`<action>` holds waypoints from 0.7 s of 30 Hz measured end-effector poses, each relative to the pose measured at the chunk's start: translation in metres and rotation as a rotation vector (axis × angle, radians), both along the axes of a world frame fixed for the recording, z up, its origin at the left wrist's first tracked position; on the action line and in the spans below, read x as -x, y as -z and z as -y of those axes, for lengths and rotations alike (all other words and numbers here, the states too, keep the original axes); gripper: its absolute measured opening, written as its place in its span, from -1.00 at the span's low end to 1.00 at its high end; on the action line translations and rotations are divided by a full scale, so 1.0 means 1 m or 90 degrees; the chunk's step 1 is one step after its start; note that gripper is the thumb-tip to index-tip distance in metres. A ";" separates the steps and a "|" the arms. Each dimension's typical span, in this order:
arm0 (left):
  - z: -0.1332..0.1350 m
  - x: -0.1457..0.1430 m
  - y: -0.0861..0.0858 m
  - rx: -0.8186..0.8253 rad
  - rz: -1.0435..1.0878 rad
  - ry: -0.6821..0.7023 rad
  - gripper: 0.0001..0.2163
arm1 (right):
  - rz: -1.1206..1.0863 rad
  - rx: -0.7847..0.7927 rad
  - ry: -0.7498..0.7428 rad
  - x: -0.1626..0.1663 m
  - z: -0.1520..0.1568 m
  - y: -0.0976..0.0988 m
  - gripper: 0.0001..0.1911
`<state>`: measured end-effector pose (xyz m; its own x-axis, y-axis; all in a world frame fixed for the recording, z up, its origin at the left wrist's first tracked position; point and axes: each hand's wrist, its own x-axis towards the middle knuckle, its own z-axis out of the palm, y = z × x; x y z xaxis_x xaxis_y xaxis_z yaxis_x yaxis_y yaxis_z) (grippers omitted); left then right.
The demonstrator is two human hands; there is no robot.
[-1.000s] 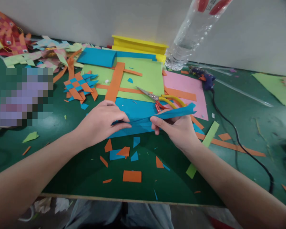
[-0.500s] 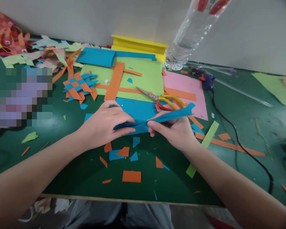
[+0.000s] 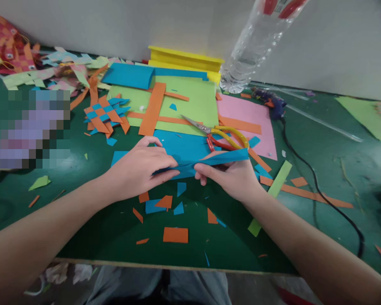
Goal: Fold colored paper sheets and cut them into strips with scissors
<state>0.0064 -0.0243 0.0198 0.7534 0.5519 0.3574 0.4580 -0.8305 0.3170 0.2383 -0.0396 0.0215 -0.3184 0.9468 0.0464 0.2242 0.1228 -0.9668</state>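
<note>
A folded blue paper strip (image 3: 224, 157) is pinched between my two hands, stretched sideways above the table. My left hand (image 3: 146, 163) closes thumb and fingers on its left part, which is mostly hidden by them. My right hand (image 3: 231, 173) grips it near the middle, thumb in front, and the free end sticks out to the right. Just beyond lie open-bladed scissors (image 3: 214, 132) with yellow and red handles. Behind my hands is a flat blue paper sheet (image 3: 182, 142). A woven orange and blue paper piece (image 3: 105, 113) rests to the left.
Green paper (image 3: 193, 91) and pink paper (image 3: 246, 108) lie behind, under orange strips (image 3: 153, 108). A water bottle (image 3: 241, 63) stands at the back wall. A dark glue gun (image 3: 271, 103) trails a black cord (image 3: 314, 173) at right. Paper scraps (image 3: 175, 235) are scattered in front.
The strip's right end has swung down and slightly left, uncovering a small blue scrap on the pink paper. Both hands keep nearly the same place and grip.
</note>
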 end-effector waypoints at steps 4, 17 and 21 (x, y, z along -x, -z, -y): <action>0.001 -0.001 -0.001 0.016 0.009 0.010 -0.86 | -0.009 -0.002 -0.005 0.001 0.002 -0.001 -0.78; -0.001 0.000 0.000 -0.017 -0.067 -0.043 -0.79 | -0.042 -0.027 0.013 -0.003 -0.004 -0.001 -0.86; -0.001 0.001 0.001 -0.052 -0.061 -0.043 -0.81 | -0.030 -0.012 0.006 -0.002 -0.003 -0.002 -0.87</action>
